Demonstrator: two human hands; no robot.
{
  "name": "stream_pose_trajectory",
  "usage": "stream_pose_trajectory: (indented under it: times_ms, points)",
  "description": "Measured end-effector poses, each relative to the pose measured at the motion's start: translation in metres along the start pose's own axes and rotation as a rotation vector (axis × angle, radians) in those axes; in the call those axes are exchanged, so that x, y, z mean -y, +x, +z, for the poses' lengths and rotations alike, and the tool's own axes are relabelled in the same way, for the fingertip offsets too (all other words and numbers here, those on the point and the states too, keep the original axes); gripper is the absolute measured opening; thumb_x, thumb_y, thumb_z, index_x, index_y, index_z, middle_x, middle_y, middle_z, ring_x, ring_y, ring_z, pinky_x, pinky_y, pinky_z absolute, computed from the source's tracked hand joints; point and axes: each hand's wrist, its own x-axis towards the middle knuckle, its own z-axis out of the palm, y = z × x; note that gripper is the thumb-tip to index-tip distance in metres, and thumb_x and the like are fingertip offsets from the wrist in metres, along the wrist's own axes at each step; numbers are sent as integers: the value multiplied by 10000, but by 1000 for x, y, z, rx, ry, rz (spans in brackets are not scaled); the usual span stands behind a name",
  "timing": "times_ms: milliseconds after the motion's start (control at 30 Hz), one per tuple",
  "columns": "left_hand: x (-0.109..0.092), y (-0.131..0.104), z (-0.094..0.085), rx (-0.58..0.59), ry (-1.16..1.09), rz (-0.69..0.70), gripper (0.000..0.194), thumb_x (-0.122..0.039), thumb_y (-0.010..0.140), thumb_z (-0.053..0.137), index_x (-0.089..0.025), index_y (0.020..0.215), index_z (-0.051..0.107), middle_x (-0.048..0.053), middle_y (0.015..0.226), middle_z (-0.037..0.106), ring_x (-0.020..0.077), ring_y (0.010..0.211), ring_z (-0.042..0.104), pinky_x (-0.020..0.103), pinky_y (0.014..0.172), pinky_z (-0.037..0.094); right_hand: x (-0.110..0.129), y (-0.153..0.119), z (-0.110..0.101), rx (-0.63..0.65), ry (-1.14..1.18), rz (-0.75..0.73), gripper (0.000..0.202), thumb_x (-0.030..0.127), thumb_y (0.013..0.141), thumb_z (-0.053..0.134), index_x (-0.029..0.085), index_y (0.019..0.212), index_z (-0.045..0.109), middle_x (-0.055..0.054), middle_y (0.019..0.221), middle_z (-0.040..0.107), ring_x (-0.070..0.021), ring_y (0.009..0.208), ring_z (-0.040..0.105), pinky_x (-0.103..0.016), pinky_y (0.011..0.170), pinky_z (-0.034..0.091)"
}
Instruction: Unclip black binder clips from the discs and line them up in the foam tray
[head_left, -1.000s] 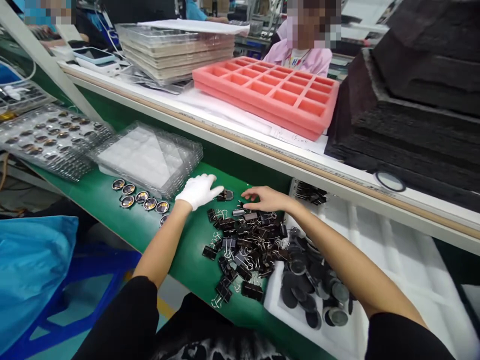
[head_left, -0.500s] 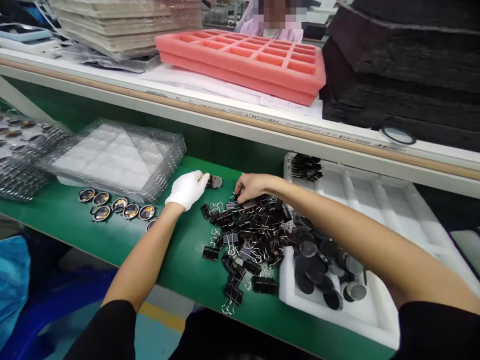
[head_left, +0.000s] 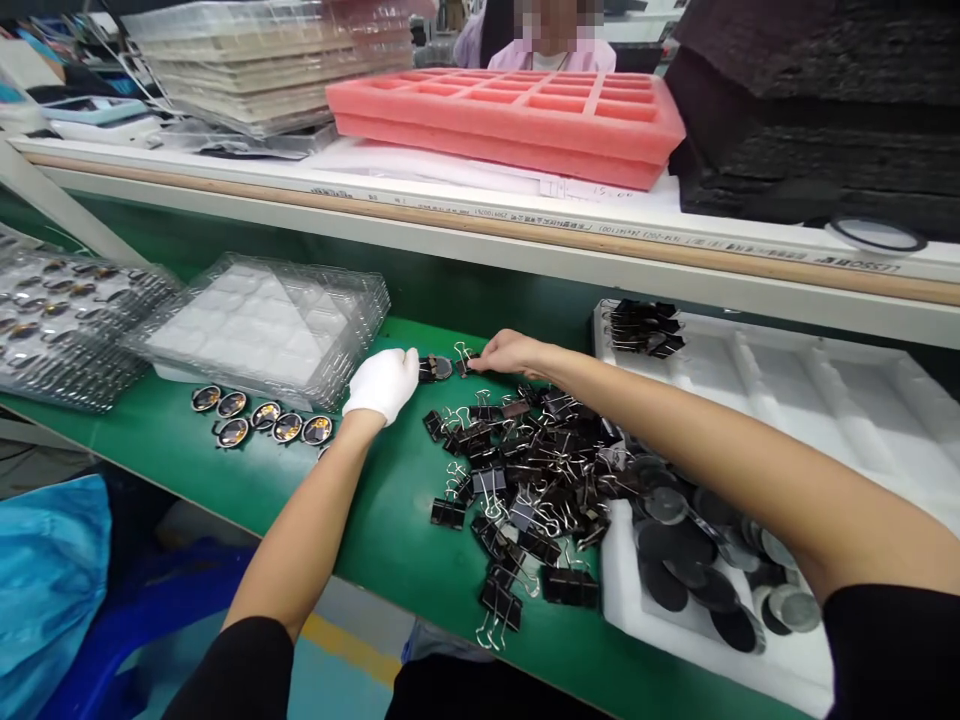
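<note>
Presently, hands apart: left hand [head_left: 384, 385], in a white cloth glove, is closed on one end of a dark piece [head_left: 438, 369], round-ended and part grey, over the smooth green table [head_left: 397, 530]; right hand [head_left: 512, 354], bare, pinches a binder clip [head_left: 463, 365], black-bodied with looped silver wire handles, just right of that piece. Nearer the wearer lies a tangled heap of clips [head_left: 521, 455], glossy and angular, beside a white foam tray [head_left: 694, 650] of flat, round discs [head_left: 671, 540].

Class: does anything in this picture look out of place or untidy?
Possibly: a round, dark-rimmed piece lies alone near the edge of the shelf. The binder clips also look untidy, heaped loosely beside the white tray.
</note>
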Motion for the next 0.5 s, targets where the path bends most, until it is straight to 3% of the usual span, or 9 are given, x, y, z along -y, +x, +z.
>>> stream_pose_trajectory:
  times_ms: [167,267,333,400,500]
  points:
    - [-2,-4,-2,3,68,17,547,-444,1046,278,-196,953,757,184,1115,785,349,1082,738,442,916,554,15,-8,-5,175,-421,-99,502,572,935,724,175,631,761,-94,768,694,-206,689,621,-360,706,484]
    - [-2,-4,-3,8,85,22,547,-441,1049,281,-191,982,763,184,1119,786,349,1087,740,445,923,562,19,-6,-17,111,-560,-273,475,617,924,714,164,809,804,-125,911,734,-284,888,689,-388,812,521]
    - [-2,-3,-3,1,96,23,545,-442,1049,283,-191,994,764,179,1115,788,345,1087,742,442,929,564,18,0,-22,-11,-542,-504,370,503,921,764,174,1087,794,-137,1130,730,-299,1059,686,-379,890,531]
    - [-3,-4,-3,-2,108,24,547,-441,1050,279,-193,997,764,175,1108,790,340,1084,745,440,932,566,17,5,-21,-64,-547,-669,298,327,932,764,186,1195,764,-141,1223,713,-289,1137,675,-368,945,527]
    - [-3,-4,-3,10,119,20,559,-432,1048,263,-190,990,764,174,1093,791,353,1072,747,459,918,573,16,7,-13,-76,-511,-532,94,223,923,744,170,974,803,-132,1054,767,-286,1018,723,-368,890,551]
